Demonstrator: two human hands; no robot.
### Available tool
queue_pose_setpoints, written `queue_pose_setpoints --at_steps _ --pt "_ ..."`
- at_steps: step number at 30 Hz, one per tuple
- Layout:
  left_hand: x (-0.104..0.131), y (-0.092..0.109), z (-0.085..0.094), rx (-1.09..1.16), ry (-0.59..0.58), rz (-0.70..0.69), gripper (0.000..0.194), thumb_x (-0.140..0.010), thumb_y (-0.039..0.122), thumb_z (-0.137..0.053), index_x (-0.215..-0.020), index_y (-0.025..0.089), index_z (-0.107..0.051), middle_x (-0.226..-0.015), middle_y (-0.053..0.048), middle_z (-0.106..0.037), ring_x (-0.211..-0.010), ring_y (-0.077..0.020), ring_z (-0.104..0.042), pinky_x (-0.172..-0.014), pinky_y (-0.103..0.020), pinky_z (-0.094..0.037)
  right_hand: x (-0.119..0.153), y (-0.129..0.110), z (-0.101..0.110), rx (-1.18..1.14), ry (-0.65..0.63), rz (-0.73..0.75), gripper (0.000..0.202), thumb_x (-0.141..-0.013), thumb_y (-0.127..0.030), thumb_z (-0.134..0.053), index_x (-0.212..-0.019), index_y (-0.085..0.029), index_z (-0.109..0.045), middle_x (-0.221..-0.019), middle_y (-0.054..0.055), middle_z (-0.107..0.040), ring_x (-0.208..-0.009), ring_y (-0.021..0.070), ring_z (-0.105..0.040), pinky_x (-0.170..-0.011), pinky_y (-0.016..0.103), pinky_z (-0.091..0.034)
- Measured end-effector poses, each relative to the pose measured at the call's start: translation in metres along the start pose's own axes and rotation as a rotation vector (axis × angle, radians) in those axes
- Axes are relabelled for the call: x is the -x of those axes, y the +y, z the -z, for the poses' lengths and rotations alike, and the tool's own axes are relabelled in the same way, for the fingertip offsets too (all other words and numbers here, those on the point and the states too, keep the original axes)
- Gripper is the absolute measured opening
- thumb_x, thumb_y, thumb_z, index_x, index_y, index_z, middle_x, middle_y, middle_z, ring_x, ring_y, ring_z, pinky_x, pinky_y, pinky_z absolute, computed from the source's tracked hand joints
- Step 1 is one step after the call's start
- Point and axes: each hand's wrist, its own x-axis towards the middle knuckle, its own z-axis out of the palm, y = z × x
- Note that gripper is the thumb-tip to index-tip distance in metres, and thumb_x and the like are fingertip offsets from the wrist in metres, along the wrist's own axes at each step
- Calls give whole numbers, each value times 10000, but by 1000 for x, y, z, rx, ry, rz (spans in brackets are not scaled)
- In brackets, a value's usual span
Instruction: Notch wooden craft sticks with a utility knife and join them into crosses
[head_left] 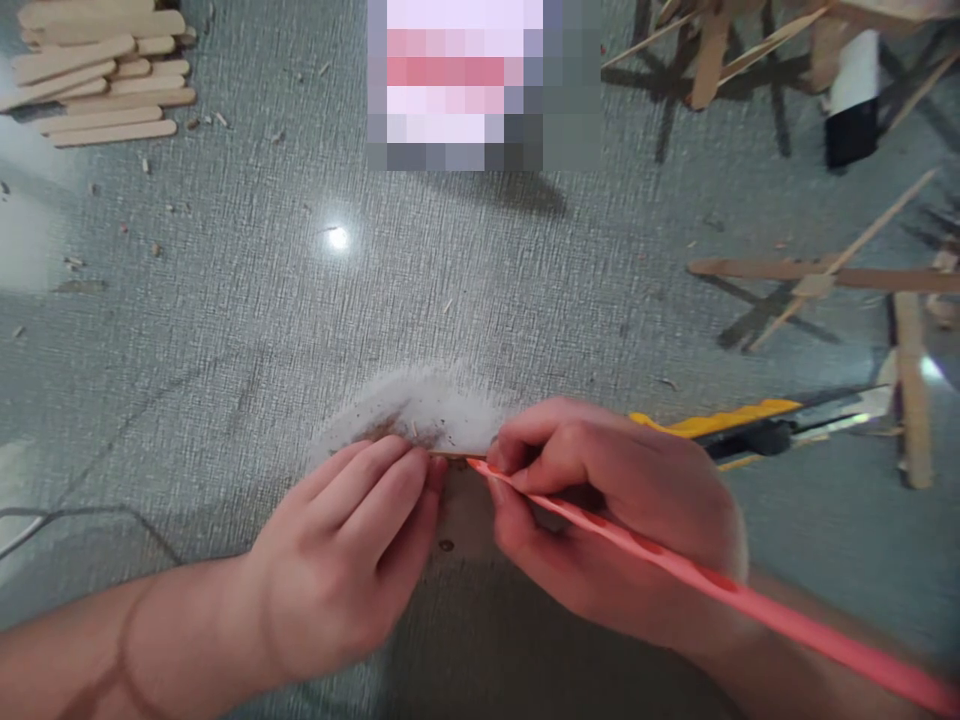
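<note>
My right hand (pixel 600 510) is closed around a long pink pencil (pixel 637 545), which slants from the lower right towards the middle. Its tip touches or nearly touches a thin strip of wood (pixel 452 456), seen almost edge-on between my hands. My left hand (pixel 360 540) pinches the strip's left part, its fingers bent over and hiding most of it. Just beyond the fingers, a pale dusty patch (pixel 465 405) with dark specks lies on the table. A yellow and black utility knife (pixel 757 428) rests behind my right hand, its metal blade end pointing right.
Several craft sticks (pixel 112 75) are piled at the far left. Glued stick pieces (pixel 817 285) and a white and black block-shaped object (pixel 853 100) lie at the right. A blurred-out object (pixel 457 80) stands at the back. Wood crumbs dot the textured grey table (pixel 262 270); a thin cable (pixel 22 535) lies left.
</note>
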Motion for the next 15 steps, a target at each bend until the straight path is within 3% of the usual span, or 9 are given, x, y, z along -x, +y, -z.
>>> queue_pose_setpoints --at_steps 7,15 --pt "5 -2 0 33 2 -5 149 -851 40 -678 -989 -13 -694 -1030 -143 -694 -980 -245 -657 -890 -398 -631 -1 2 1 -2 -9 12 241 -778 -76 -650 -744 -241 -478 -721 -12 -648 -566 109 -595 -482 241 -484" --pt "5 -3 -2 11 1 -19 141 -849 52 -689 -984 15 -702 -1037 -127 -694 -971 -230 -652 -877 -389 -632 0 1 2 -21 1 -10 240 -775 -75 -651 -740 -243 -483 -722 -16 -641 -563 108 -597 -485 245 -483"
